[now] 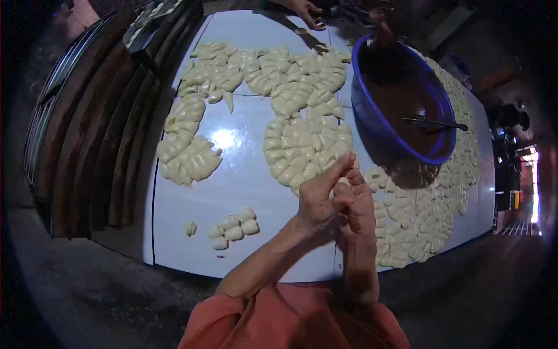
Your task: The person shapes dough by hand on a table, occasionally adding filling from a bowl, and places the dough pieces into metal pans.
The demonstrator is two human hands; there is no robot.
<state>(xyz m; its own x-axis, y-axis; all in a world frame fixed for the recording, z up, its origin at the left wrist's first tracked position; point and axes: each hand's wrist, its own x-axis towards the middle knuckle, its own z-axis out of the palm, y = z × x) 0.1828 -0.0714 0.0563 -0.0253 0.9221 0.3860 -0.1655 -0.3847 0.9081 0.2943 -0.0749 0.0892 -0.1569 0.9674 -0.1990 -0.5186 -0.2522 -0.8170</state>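
My left hand (317, 198) and my right hand (357, 209) meet above the near middle of the white tiled table (229, 134). Their fingers close together around a small pale piece of dough (343, 181), mostly hidden by the fingers. Just beyond them, a round cluster of pale dough pieces (302, 145) lies packed together. To the left of my forearms sits a small group of rounded dough pieces (233, 227), with one little scrap of dough (190, 228) apart from it.
A blue basin (363, 110) holds brown filling (401, 104) and a dark-handled utensil (436, 123). More dough pieces (415, 218) spread over the right side, others (189, 160) at left. Stacked dark trays (87, 134) line the left edge. Another person's hand (308, 13) reaches over the far edge.
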